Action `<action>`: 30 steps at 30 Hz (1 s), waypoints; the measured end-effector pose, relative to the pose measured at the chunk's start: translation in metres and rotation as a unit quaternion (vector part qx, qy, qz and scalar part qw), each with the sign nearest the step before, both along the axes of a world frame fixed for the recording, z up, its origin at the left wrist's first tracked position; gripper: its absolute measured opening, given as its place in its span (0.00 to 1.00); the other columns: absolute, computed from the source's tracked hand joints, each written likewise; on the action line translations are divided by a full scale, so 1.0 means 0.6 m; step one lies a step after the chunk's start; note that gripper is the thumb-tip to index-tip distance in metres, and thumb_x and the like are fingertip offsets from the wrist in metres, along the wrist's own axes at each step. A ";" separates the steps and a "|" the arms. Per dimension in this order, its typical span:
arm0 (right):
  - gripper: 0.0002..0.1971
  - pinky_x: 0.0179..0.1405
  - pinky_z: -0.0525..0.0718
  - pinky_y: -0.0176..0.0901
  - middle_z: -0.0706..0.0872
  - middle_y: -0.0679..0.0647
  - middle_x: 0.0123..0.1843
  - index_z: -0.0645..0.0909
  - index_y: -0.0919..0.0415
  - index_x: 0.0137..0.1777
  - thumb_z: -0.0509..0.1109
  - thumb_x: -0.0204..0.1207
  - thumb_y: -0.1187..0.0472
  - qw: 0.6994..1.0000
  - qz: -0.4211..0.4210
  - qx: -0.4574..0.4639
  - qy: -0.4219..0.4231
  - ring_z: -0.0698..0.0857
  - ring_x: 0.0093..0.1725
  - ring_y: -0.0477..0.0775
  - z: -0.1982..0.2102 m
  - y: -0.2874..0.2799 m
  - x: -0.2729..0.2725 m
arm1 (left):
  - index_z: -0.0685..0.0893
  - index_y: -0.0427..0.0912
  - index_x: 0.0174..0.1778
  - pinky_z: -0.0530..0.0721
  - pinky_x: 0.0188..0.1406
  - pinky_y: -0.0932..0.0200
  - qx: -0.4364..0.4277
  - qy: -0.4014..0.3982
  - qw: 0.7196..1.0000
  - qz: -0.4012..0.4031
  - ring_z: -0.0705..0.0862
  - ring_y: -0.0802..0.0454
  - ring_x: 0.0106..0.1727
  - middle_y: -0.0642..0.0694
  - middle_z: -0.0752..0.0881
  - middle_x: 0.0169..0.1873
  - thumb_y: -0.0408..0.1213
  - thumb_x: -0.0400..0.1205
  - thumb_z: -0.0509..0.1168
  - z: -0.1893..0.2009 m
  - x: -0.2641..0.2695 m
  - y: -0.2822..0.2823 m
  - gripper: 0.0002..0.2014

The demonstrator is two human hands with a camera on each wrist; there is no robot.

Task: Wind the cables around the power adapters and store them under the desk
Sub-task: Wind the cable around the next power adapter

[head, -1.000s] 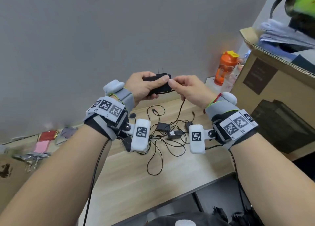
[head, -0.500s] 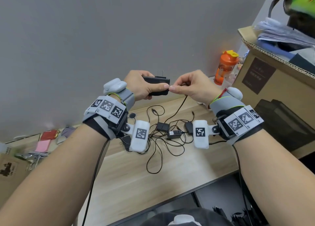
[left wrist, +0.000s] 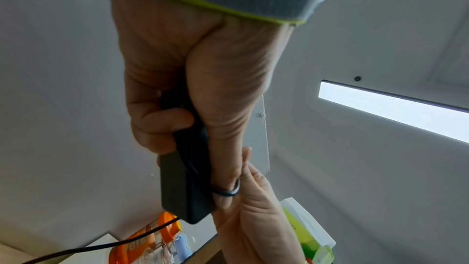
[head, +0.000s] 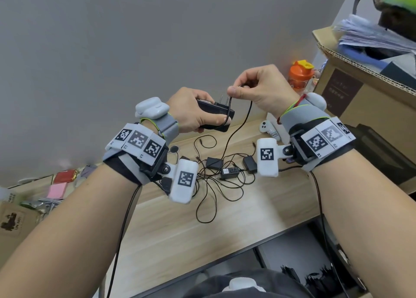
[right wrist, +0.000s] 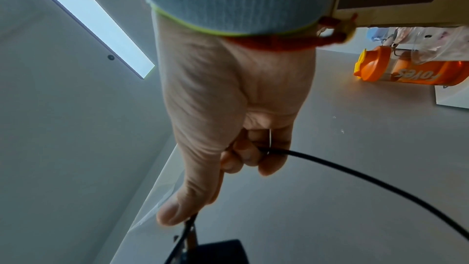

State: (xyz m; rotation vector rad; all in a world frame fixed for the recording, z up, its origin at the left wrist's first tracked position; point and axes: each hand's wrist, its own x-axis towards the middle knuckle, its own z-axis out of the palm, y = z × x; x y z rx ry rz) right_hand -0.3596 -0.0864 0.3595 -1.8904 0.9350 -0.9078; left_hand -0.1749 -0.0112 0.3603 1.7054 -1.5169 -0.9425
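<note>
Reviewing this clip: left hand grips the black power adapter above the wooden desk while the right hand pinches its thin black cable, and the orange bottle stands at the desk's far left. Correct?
Not quite. The orange bottle stands at the far right, beside the cardboard box, as the head view shows. The rest holds: left hand grips the black power adapter; right hand pinches its cable.

Adapter [head: 215, 115] in left hand [head: 191, 111]: black; cable [head: 238, 126] black, pinched by right hand [head: 261, 88]. Ring [left wrist: 228, 191] on left thumb: dark blue-grey. Wrist bands [head: 165, 123]: grey, lime-green edging; red cord [head: 290, 107] at right wrist. Tags [head: 137, 140] on both wrists: white with black square-code patterns. Desk [head: 180, 230]: pale wood grain, dark front edge. Loose adapters [head: 229, 173] and cables on desk: black. Bottle [head: 300, 77]: orange, yellow lid; white lettering seen in right wrist view. Box [head: 360, 99]: brown cardboard, dark brown label. Wall [head: 135, 39]: plain grey. Far left: red [head: 65, 176] and pink [head: 57, 190] items.
</note>
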 end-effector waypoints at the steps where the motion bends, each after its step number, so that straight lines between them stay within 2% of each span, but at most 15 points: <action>1: 0.10 0.32 0.72 0.32 0.76 0.59 0.33 0.85 0.62 0.38 0.80 0.72 0.57 1.000 0.003 0.001 0.000 0.71 0.31 0.46 0.000 -0.002 0.001 | 0.85 0.46 0.36 0.79 0.21 0.64 -0.003 0.000 1.000 -0.005 0.80 0.58 0.21 0.49 0.86 0.30 0.45 0.64 0.85 0.002 -0.001 0.001 0.15; 5: 0.09 0.31 0.76 0.35 0.77 0.62 0.35 0.83 0.58 0.37 0.78 0.74 0.57 1.000 0.001 0.013 -0.012 0.73 0.32 0.52 -0.014 -0.002 0.006 | 0.85 0.45 0.37 0.79 0.21 0.64 -0.003 -0.003 1.000 -0.017 0.80 0.58 0.21 0.48 0.86 0.30 0.44 0.65 0.85 0.009 -0.002 0.002 0.16; 10: 0.10 0.28 0.70 0.35 0.71 0.54 0.28 0.82 0.56 0.35 0.78 0.74 0.59 0.998 -0.014 0.003 -0.069 0.69 0.28 0.48 -0.024 -0.003 0.008 | 0.85 0.46 0.36 0.78 0.20 0.65 0.009 -0.010 1.000 -0.016 0.80 0.60 0.20 0.49 0.86 0.29 0.45 0.64 0.85 0.005 -0.002 0.003 0.16; 13: 0.10 0.29 0.72 0.32 0.72 0.54 0.28 0.82 0.57 0.35 0.78 0.75 0.58 0.999 -0.003 0.000 -0.046 0.69 0.27 0.44 -0.024 -0.006 0.009 | 0.85 0.46 0.37 0.79 0.22 0.64 0.009 0.001 1.000 -0.026 0.81 0.59 0.22 0.49 0.85 0.29 0.45 0.64 0.85 0.008 -0.006 0.002 0.15; 15: 0.11 0.27 0.71 0.33 0.75 0.54 0.28 0.82 0.58 0.36 0.75 0.78 0.57 1.000 -0.002 0.009 -0.025 0.70 0.26 0.45 -0.032 -0.006 0.012 | 0.86 0.45 0.37 0.79 0.22 0.64 -0.002 0.011 1.000 -0.022 0.81 0.58 0.22 0.49 0.85 0.28 0.44 0.64 0.85 0.010 -0.007 0.001 0.15; 17: 0.12 0.25 0.69 0.37 0.76 0.48 0.25 0.82 0.58 0.36 0.72 0.81 0.56 0.999 -0.005 0.029 -0.017 0.69 0.25 0.48 -0.046 -0.006 0.017 | 0.86 0.44 0.38 0.79 0.22 0.63 -0.017 0.032 0.999 -0.009 0.80 0.56 0.22 0.48 0.85 0.30 0.43 0.65 0.84 0.009 -0.006 0.000 0.15; 19: 0.14 0.24 0.66 0.41 0.72 0.45 0.22 0.82 0.62 0.38 0.68 0.84 0.56 0.997 0.000 0.065 -0.039 0.65 0.23 0.47 -0.062 -0.004 0.024 | 0.86 0.42 0.39 0.80 0.23 0.60 -0.035 0.065 0.997 0.009 0.80 0.52 0.24 0.46 0.85 0.31 0.41 0.66 0.84 0.007 -0.005 -0.001 0.15; 22: 0.17 0.26 0.63 0.43 0.69 0.51 0.25 0.81 0.75 0.46 0.64 0.86 0.58 0.994 0.006 0.096 -0.042 0.65 0.24 0.48 -0.078 0.005 0.034 | 0.86 0.39 0.42 0.82 0.28 0.56 -0.061 0.109 0.991 0.047 0.82 0.48 0.29 0.46 0.85 0.32 0.39 0.67 0.83 0.006 -0.005 -0.004 0.15; 23: 0.18 0.26 0.63 0.42 0.69 0.52 0.25 0.82 0.75 0.47 0.63 0.87 0.57 0.995 0.016 0.093 -0.028 0.65 0.24 0.48 -0.081 0.011 0.037 | 0.86 0.39 0.42 0.82 0.27 0.58 -0.068 0.122 0.988 0.064 0.82 0.49 0.29 0.46 0.85 0.32 0.39 0.68 0.83 0.006 -0.003 -0.007 0.15; 27: 0.15 0.26 0.65 0.42 0.66 0.54 0.26 0.89 0.58 0.49 0.62 0.87 0.55 0.993 0.088 0.079 0.016 0.64 0.26 0.54 -0.081 0.038 0.048 | 0.84 0.42 0.39 0.80 0.22 0.63 -0.091 0.154 0.976 0.124 0.82 0.53 0.25 0.44 0.85 0.35 0.40 0.67 0.84 0.006 0.011 -0.024 0.15; 29: 0.14 0.28 0.66 0.37 0.66 0.54 0.26 0.90 0.57 0.50 0.64 0.86 0.55 0.992 0.101 0.057 0.041 0.65 0.27 0.53 -0.074 0.046 0.051 | 0.85 0.42 0.39 0.81 0.23 0.63 -0.091 0.130 0.978 0.138 0.83 0.52 0.26 0.44 0.86 0.36 0.41 0.66 0.84 0.004 0.022 -0.031 0.16; 30: 0.13 0.28 0.66 0.33 0.68 0.49 0.23 0.91 0.58 0.50 0.65 0.86 0.55 0.993 0.098 0.042 0.054 0.66 0.25 0.48 -0.068 0.048 0.051 | 0.85 0.42 0.40 0.83 0.24 0.62 -0.087 0.108 0.980 0.141 0.84 0.52 0.28 0.45 0.87 0.36 0.42 0.66 0.85 0.000 0.028 -0.032 0.16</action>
